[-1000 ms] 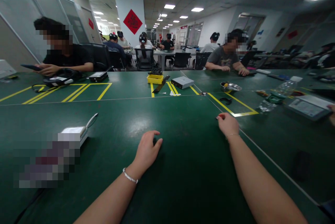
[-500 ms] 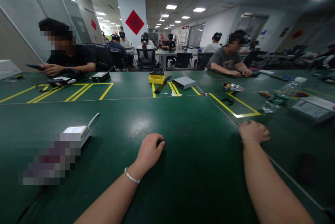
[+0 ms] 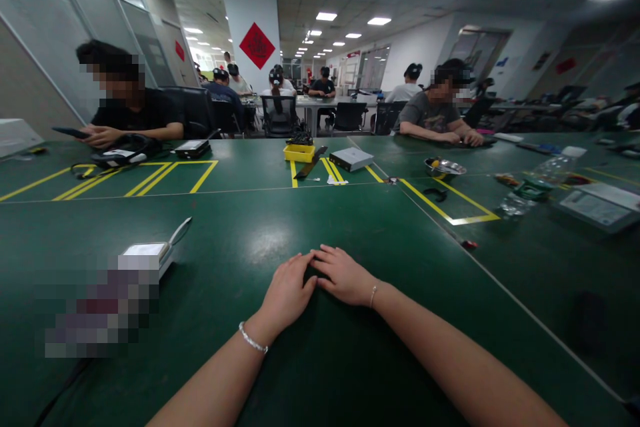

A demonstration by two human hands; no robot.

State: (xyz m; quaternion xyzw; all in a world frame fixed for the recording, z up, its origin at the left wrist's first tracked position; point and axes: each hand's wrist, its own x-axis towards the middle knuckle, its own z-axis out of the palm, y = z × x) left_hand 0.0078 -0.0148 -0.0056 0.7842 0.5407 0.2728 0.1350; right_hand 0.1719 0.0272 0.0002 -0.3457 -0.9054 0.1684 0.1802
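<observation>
My left hand (image 3: 290, 290) rests palm down on the green table (image 3: 210, 307), a silvery bracelet at its wrist. Against its fingertips lies my right hand (image 3: 345, 275), which wears a thin bracelet. Fingers and thumbs of the two hands meet in the middle, the fingers stretched out and slightly bent. Nothing shows in either hand, though what is under the palms is hidden. Left of my hands sits a partly blurred-out pale device (image 3: 145, 254) with a short white cable. A small red and black thing (image 3: 469, 244) lies by the table seam on the right.
Farther back are a yellow bin (image 3: 299, 152) with black items, a grey box (image 3: 351, 159), a metal bowl (image 3: 445, 166) and a black curved piece (image 3: 436, 194). A plastic bottle (image 3: 543, 180) lies right. Two people sit across the table, one holding a phone (image 3: 71, 132).
My right hand has moved left from the table seam to touch my left hand. The small red and black thing now shows where it was. My left hand has stayed nearly in place.
</observation>
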